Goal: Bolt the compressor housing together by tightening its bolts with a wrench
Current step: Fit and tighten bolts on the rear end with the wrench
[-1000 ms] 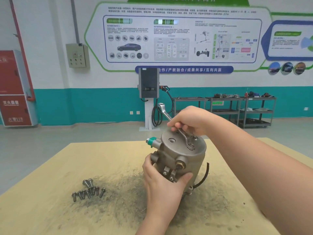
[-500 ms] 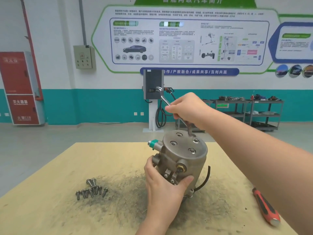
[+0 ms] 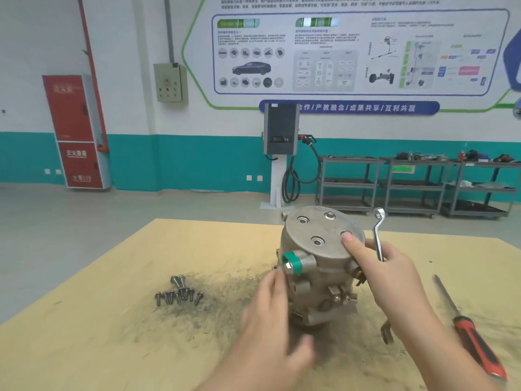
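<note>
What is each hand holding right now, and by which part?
The right hand grips the wrench by its lower shank, thumb on the compressor housing. The left hand, blurred, seems to hold nothing.

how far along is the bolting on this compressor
Done: bolt heads show in the recesses on the compressor housing top face, though tightness cannot be judged. In hand: the right hand holds the wrench off the bolts, thumb on the top face, while the left hand touches the housing's side. Left: loose bolts lie on the table.

Head view, looking down, close
</note>
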The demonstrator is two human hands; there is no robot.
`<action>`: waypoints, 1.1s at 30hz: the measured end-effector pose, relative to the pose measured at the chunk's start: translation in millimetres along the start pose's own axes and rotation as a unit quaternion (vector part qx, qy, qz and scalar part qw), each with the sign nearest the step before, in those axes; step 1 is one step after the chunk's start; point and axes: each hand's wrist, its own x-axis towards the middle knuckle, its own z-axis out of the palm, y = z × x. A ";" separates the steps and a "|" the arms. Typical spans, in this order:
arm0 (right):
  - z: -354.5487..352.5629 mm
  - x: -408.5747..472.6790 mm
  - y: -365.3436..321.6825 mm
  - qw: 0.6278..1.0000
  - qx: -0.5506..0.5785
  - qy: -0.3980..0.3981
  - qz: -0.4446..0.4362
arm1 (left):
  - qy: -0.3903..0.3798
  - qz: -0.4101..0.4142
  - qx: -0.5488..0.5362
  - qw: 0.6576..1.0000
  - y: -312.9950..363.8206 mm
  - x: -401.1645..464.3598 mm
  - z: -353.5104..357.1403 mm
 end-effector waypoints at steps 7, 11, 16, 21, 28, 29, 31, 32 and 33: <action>5.7 9.6 2.8 0.992 0.117 -0.042 0.034 | 0.121 -0.287 0.130 0.941 -132.5 80.6 -95.9; 7.0 11.4 13.3 0.989 0.146 -0.021 0.022 | 0.075 -0.335 0.141 0.929 -182.4 103.8 -98.5; 5.8 15.1 19.1 0.984 0.177 -0.017 0.027 | 0.075 -0.346 0.121 0.927 -196.6 107.0 -93.2; 6.9 15.6 21.4 0.985 0.172 -0.021 0.016 | 0.124 -0.354 0.105 0.921 -181.3 96.6 -98.3; 11.3 12.0 19.4 0.986 0.165 -0.018 0.006 | 0.260 0.093 -0.249 0.928 3.2 77.1 -109.0; 11.5 11.0 18.5 0.986 0.167 -0.017 0.007 | 0.234 0.158 -0.227 0.932 27.5 72.5 -101.3; 12.2 8.9 16.6 0.985 0.174 -0.016 0.010 | 0.207 0.235 -0.146 0.938 55.0 69.5 -84.9; 12.4 8.1 16.0 0.984 0.178 -0.016 0.010 | 0.200 0.249 -0.103 0.942 60.3 71.2 -78.0; 12.6 7.2 15.5 0.983 0.181 -0.016 0.010 | 0.192 0.252 -0.068 0.946 62.3 73.9 -73.2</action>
